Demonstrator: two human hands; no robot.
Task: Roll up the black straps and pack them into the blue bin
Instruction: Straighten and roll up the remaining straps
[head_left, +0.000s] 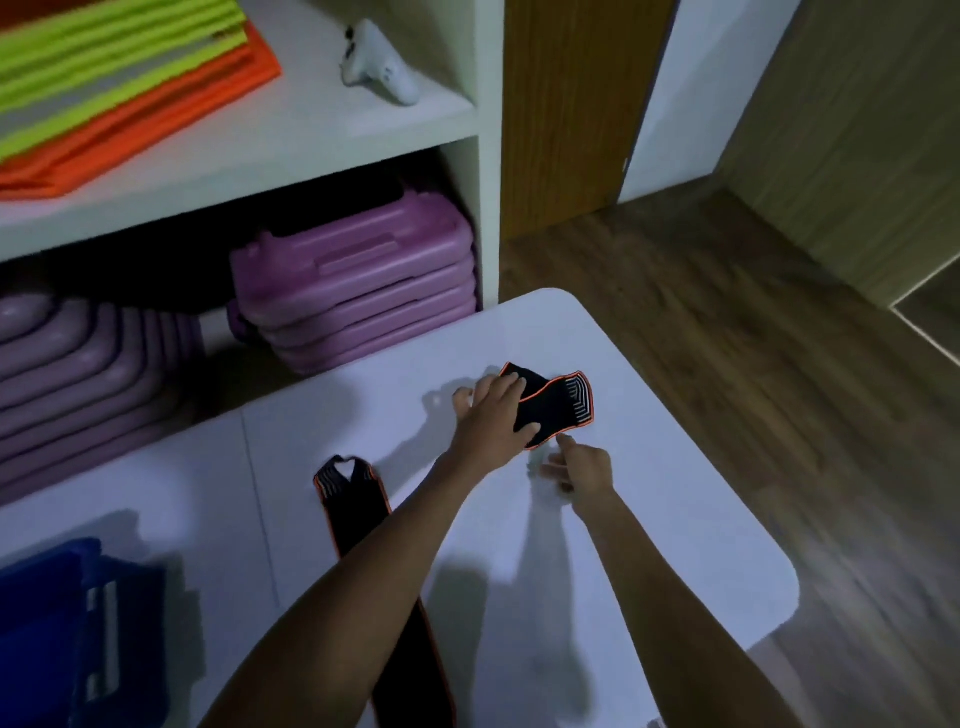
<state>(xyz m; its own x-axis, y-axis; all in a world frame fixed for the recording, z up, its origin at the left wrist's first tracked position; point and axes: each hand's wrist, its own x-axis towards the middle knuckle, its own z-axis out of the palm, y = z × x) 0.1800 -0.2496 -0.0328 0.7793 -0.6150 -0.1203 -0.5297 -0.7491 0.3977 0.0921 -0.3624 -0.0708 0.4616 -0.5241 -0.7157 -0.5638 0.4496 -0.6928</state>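
Note:
A black strap with orange edging (558, 402) lies folded near the far right of the white table (649, 519). My left hand (491, 421) rests on its left part, fingers over the top and thumb against its near edge. My right hand (579, 467) hovers just below the strap's near corner, fingers loosely curled, holding nothing I can see. A second long black strap (356, 512) stretches from mid-table toward me, passing under my left forearm. The blue bin (57, 623) sits at the table's near left corner.
White shelves stand behind the table with stacked purple cases (358, 280), folded yellow and orange vests (104, 88) and a white controller (379, 62). Wood floor lies to the right of the table's rounded edge.

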